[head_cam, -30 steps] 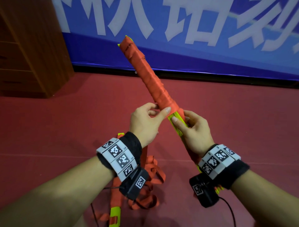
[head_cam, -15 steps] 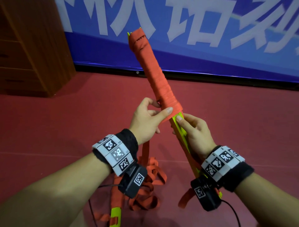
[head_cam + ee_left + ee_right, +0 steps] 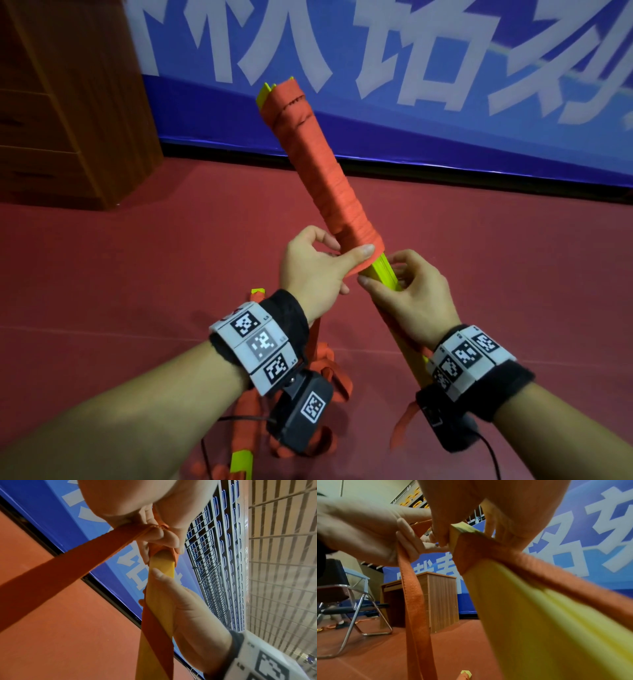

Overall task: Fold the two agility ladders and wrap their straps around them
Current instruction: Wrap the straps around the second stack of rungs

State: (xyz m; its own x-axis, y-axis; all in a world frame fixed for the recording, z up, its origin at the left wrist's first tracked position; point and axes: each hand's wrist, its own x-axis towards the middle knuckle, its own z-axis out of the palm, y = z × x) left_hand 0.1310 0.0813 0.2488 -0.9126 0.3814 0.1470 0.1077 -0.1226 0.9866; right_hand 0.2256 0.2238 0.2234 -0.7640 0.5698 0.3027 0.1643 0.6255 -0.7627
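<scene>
I hold one folded ladder [image 3: 322, 171] tilted upward, its yellow rungs [image 3: 382, 274] bundled and wound most of their length in orange strap. My left hand [image 3: 342, 255] pinches the strap at the wrap's lower edge, thumb across it. My right hand [image 3: 380, 275] grips the bare rungs just below. In the left wrist view the loose strap [image 3: 68, 563] runs taut off to the left beside the rungs [image 3: 161, 601]. The right wrist view shows the strap [image 3: 414, 601] hanging from my left hand [image 3: 359, 531]. The second ladder [image 3: 329, 377] lies in a loose heap on the floor under my left wrist.
A wooden cabinet [image 3: 68, 102] stands at the left against a blue banner [image 3: 411, 85] along the wall. The floor [image 3: 171, 274] is red. The right wrist view shows a folding chair [image 3: 351, 608] and a wooden desk [image 3: 436, 599] further off.
The bundle has swung more upright and its top has moved right. A strap tail now hangs below my right wrist. Both hands keep their hold near the wrap's lower edge.
</scene>
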